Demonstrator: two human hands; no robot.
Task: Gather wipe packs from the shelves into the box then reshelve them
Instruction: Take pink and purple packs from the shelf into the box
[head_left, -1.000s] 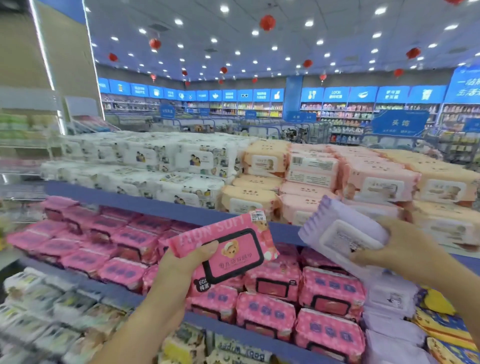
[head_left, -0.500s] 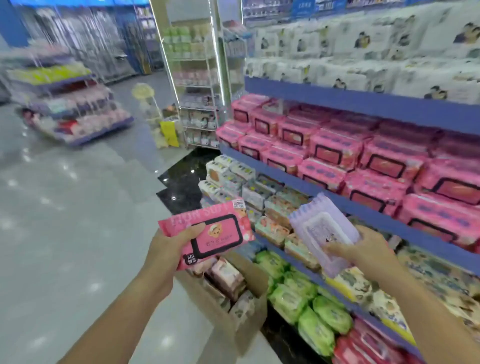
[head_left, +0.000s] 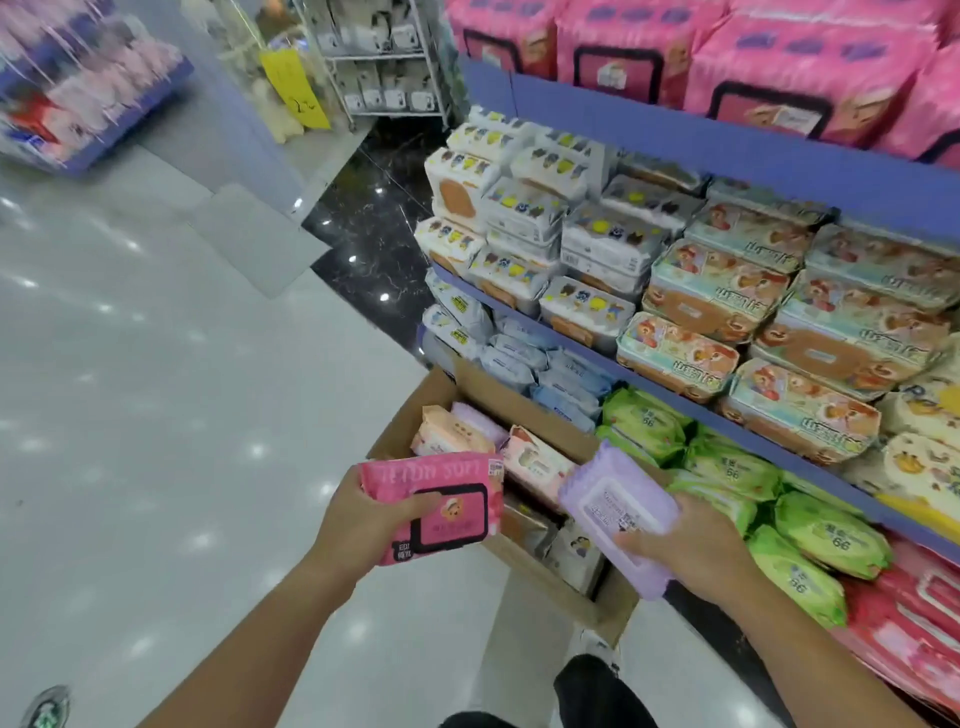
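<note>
Both hands are grasping wipe packs over an open cardboard box (head_left: 609, 609) that sits on the pale glossy floor (head_left: 156, 415), close against the foot of the shelves on the right. The left hand (head_left: 363, 525) holds a pink wipe pack (head_left: 441, 512) with a black-framed lid, thumb lying across its front and fingers curled behind; the pack hangs above the near left edge of the box. The right hand (head_left: 691, 551) grips a lilac wipe pack (head_left: 618, 514) by its near end, tilted, above the right part of the box.

Inside the box lie a peach pack (head_left: 452, 431), another lilac pack (head_left: 475, 418) just beyond it and a pink-and-white pack (head_left: 535, 462); more packs sit lower down, partly hidden by the two held ones.

Green packs (head_left: 644, 421) fill the lowest shelf just right of the box, close under the right hand, and light blue packs (head_left: 561, 374) lie directly behind the far wall of the box. One level up are white cartoon-print packs (head_left: 519, 208) and teal bear-print packs (head_left: 727, 291), with big pink packs (head_left: 779, 62) on the blue shelf (head_left: 727, 145) above. Red packs (head_left: 909, 623) lie at the near right.

Far off stand a wire rack (head_left: 379, 62) and a yellow sign (head_left: 293, 88), blurred. A dark trouser leg (head_left: 602, 686) and a shoe (head_left: 592, 644) stand just near the box.
</note>
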